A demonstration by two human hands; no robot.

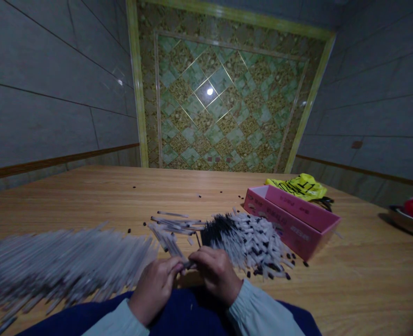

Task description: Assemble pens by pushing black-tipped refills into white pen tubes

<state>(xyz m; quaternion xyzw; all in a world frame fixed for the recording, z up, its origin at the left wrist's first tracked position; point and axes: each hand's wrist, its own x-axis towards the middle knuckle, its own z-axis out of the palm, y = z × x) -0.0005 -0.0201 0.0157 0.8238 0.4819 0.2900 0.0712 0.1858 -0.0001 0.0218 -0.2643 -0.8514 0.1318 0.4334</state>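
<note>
My left hand (159, 285) and my right hand (215, 270) meet low in the middle, at the near table edge. Closed fingers of both hands pinch a thin pen (188, 264) between them; its ends are mostly hidden. Just beyond them lie loose see-through pens (173, 246), and farther off more scattered pens (176, 224). To the left spreads a big heap of clear pen barrels (66, 261). Close to my right hand is a pile of dark-tipped thin refills (220, 235), running into a mound of white caps (258, 238) with small black plugs (262, 270) among them.
A pink open box (293, 219) stands right of the caps, with a yellow plastic bag (300, 185) behind it. At the far right is a metal basin (407, 219) with something red in it. Tiny black plugs dot the wooden table (115, 196). Tiled walls surround it.
</note>
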